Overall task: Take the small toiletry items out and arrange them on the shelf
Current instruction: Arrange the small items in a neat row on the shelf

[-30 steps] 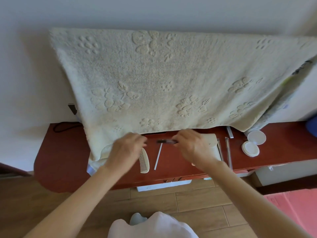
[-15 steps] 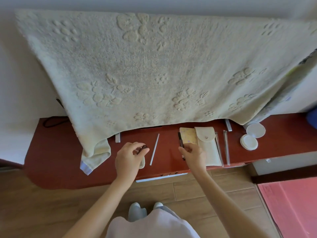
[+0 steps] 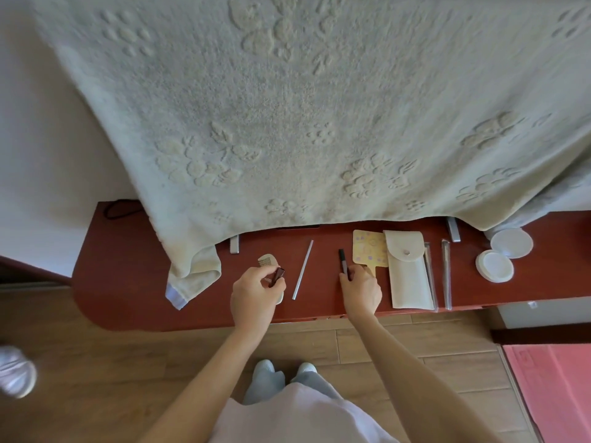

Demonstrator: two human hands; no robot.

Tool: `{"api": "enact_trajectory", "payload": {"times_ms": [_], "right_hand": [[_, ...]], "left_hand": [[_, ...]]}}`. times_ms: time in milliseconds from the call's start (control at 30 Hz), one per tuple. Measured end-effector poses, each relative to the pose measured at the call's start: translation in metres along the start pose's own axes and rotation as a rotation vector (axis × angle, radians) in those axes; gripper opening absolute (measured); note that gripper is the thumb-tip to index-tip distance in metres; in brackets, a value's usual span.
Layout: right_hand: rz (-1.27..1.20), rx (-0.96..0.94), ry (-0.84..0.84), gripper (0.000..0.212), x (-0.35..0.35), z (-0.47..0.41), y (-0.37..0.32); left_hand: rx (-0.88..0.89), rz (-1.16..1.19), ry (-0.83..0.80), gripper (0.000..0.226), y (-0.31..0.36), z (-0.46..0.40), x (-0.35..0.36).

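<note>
On the red-brown shelf (image 3: 128,266) my left hand (image 3: 256,298) pinches a small dark cap-like piece (image 3: 277,276) above a cream comb (image 3: 265,261), most of which the hand hides. My right hand (image 3: 361,290) holds the lower end of a thin black pen-like stick (image 3: 342,262) that lies on the shelf. A slim white stick (image 3: 302,270) lies between the hands. Right of my right hand are a yellow patterned hand mirror (image 3: 367,249), a cream snap pouch (image 3: 407,273) and two clear-wrapped slim items (image 3: 446,273).
A large cream embossed towel (image 3: 303,107) hangs over the shelf's back, one corner drooping onto it at the left. A round white case and its lid (image 3: 502,254) sit at the far right. Wooden floor lies below, with a pink mat (image 3: 553,391) at the right.
The hands pulled apart from each other. My right hand lowered the black stick onto the shelf left of the mirror, and my left hand drew back with the dark piece.
</note>
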State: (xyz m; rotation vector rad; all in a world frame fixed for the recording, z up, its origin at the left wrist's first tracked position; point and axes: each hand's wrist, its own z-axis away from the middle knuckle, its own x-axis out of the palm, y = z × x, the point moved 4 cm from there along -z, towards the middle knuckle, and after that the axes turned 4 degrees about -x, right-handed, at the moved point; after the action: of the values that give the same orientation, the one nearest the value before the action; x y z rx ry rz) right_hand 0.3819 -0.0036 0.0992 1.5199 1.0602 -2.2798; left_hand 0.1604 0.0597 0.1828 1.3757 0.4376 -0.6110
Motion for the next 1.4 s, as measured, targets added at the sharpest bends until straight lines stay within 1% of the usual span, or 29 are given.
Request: {"api": "enact_trajectory", "payload": {"times_ms": [100,233,300,433,533,600,767,933,1167,1233,1267,1400], "right_hand": [[0.005,-0.012,0.018,0.019,0.000,0.000,0.000],[0.069,-0.071,0.102,0.029,-0.010,0.003,0.000],[0.076,-0.132,0.153,0.029,-0.019,0.006,0.002],[0.118,-0.303,0.249,0.019,-0.033,0.016,0.018],[0.192,-0.425,0.291,0.023,-0.040,0.025,0.030],[0.221,-0.470,0.321,0.023,-0.045,0.033,0.036],[0.223,-0.458,0.372,0.025,-0.056,0.047,0.051],[0.236,-0.447,0.362,0.024,-0.060,0.049,0.059],[0.208,-0.450,0.343,0.024,-0.061,0.047,0.057],[0.187,-0.467,0.338,0.023,-0.060,0.045,0.053],[0.177,-0.485,0.335,0.023,-0.058,0.044,0.049],[0.156,-0.581,0.324,0.021,-0.050,0.039,0.029]], "left_hand": [[-0.016,-0.020,0.001,0.020,-0.002,-0.001,0.003],[0.006,-0.051,-0.018,0.014,0.004,0.000,0.016],[0.031,-0.080,-0.047,0.011,0.007,-0.001,0.028],[0.069,-0.183,-0.109,0.011,0.011,-0.004,0.064],[0.085,-0.210,-0.151,0.011,0.016,-0.006,0.092],[0.092,-0.245,-0.169,0.009,0.017,-0.008,0.107],[0.143,-0.314,-0.170,0.008,0.020,-0.017,0.137],[0.155,-0.367,-0.177,0.014,0.018,-0.024,0.159],[0.200,-0.397,-0.146,0.028,0.021,-0.020,0.161],[0.267,-0.395,-0.120,0.025,0.024,-0.020,0.154],[0.341,-0.408,-0.098,0.022,0.025,-0.021,0.149],[0.738,-0.469,0.001,0.031,0.026,-0.022,0.110]]}}
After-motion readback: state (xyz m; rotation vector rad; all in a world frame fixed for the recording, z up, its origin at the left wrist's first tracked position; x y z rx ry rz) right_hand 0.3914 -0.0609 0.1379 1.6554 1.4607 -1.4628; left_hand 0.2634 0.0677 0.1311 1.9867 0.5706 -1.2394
